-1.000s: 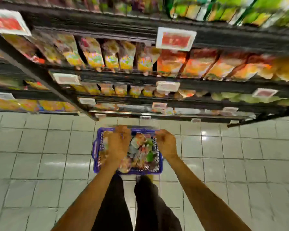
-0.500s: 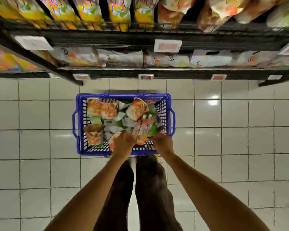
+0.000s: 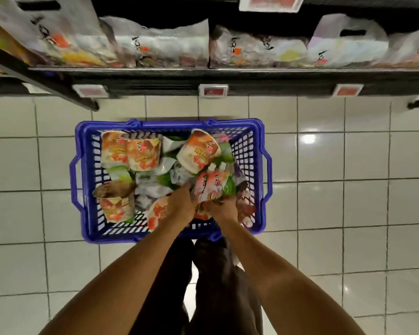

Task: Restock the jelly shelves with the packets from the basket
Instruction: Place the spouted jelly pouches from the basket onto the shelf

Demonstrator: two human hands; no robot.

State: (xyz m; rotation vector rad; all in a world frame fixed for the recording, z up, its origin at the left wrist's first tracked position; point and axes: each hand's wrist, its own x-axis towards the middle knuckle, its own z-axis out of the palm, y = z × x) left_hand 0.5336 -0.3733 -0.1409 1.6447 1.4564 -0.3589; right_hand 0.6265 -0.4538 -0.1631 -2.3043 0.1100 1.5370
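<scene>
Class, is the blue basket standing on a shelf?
No, the blue basket stands on the white tiled floor, in front of the lowest shelf.

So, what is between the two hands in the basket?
In the head view, a pink and orange jelly packet sits between the left hand and the right hand; both hold it, inside the blue basket.

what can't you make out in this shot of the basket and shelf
Head view:
- Fingers of left hand and right hand: hidden behind the hands' backs and orange-pink jelly packet.
- Red shelf price tags: print blurred.
- Leftmost white plastic bag on black shelf: top cut off by frame edge.
</scene>
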